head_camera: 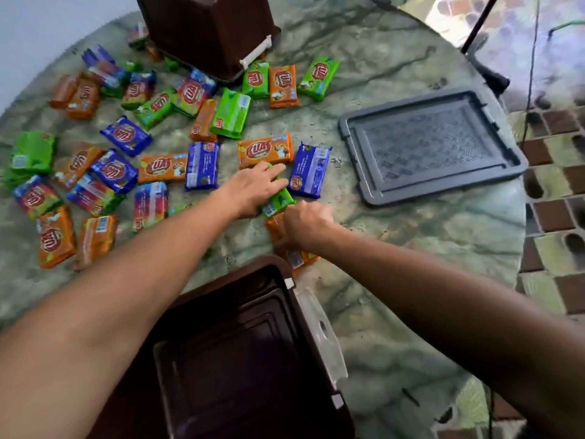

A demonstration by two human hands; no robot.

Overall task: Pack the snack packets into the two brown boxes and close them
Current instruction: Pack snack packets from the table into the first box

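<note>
Packing has barely begun, judging by how things lie. Across the left half of the surface (pixel 395 58) nearly all the snack packets (pixel 126 136) lie loose, orange, green and blue, spread from the left edge toward the middle. At the near edge the near brown box (pixel 240 359) stands open, and its dark inside shows no packet. At the far edge the far brown box (pixel 205 30) sits bottom-up over a few packets, so it has yet to be turned over and filled.

In the middle, the left hand (pixel 256 188) lies with fingers fairly straight on a green packet (pixel 278 201), its grip released and pressing, not curled. Just to its right, the right hand (pixel 305 221) has its grip curled round an orange packet (pixel 278 231), near the open box's far corner.

Toward the right edge a grey lid (pixel 433 144) lies flat, well apart from both boxes. Still left: filling both boxes and closing them.
</note>
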